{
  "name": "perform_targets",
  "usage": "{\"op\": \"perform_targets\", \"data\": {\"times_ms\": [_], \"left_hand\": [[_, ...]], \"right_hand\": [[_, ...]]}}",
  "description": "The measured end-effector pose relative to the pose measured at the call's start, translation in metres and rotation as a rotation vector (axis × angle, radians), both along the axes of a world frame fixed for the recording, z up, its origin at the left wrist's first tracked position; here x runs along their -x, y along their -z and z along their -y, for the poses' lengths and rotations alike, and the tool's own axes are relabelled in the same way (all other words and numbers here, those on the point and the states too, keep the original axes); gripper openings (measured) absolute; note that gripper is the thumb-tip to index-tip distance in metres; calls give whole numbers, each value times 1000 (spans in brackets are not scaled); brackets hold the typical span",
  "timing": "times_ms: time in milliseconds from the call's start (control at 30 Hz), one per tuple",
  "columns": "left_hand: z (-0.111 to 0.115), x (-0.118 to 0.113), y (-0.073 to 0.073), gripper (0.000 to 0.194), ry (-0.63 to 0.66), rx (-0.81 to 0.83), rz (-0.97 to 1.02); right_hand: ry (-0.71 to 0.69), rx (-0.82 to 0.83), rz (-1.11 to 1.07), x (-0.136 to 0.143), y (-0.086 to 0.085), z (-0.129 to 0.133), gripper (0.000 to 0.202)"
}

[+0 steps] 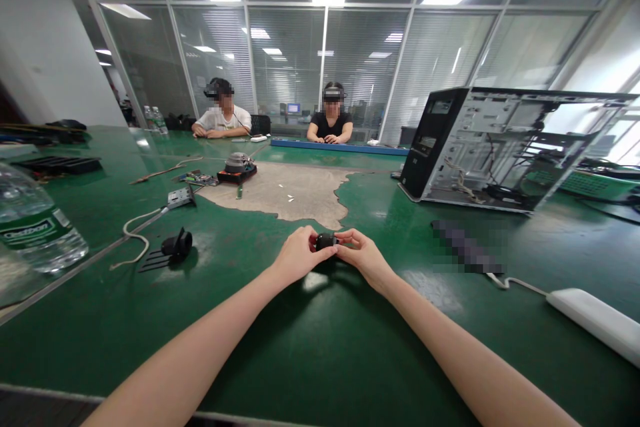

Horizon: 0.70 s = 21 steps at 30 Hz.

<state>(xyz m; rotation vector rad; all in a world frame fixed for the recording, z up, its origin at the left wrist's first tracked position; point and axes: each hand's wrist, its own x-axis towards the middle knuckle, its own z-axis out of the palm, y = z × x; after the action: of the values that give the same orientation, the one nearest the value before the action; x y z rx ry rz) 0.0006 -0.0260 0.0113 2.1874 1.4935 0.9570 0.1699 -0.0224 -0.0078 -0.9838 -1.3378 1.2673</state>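
Note:
Between my two hands, just above the green table [320, 347], is a small black round part [326, 241] that looks ribbed on its side. My left hand [297, 257] grips its left side with thumb and fingers. From the right, my right hand [364, 257] pinches the other side, its thumb close to the left thumb. Fingers cover much of the part, so its exact kind cannot be made out. Off to the left lies a black plastic piece [177, 245] with a round end and several long prongs, apart from both hands.
At right stands an opened computer case [425, 147], with a blurred dark strip [467, 247] and a white power bank-like block [595, 320] nearer. Left are a water bottle [40, 227], a cabled metal connector [180, 197] and a round metal-topped device [238, 167]. Two people sit opposite.

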Motion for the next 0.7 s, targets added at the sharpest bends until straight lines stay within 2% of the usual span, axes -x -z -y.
{"op": "perform_targets", "data": {"times_ms": [167, 300, 533, 700], "left_hand": [[-5, 3, 6, 65, 71, 84, 29], [-5, 5, 7, 79, 117, 23, -38], [-3, 8, -2, 63, 233, -17, -114], [0, 8, -6, 63, 196, -117, -95]], "right_hand": [[-52, 0, 7, 1, -1, 2, 31], [-89, 20, 11, 3, 0, 2, 27], [-110, -19, 11, 7, -1, 3, 30], [-78, -100, -3, 11, -6, 2, 34]]}}
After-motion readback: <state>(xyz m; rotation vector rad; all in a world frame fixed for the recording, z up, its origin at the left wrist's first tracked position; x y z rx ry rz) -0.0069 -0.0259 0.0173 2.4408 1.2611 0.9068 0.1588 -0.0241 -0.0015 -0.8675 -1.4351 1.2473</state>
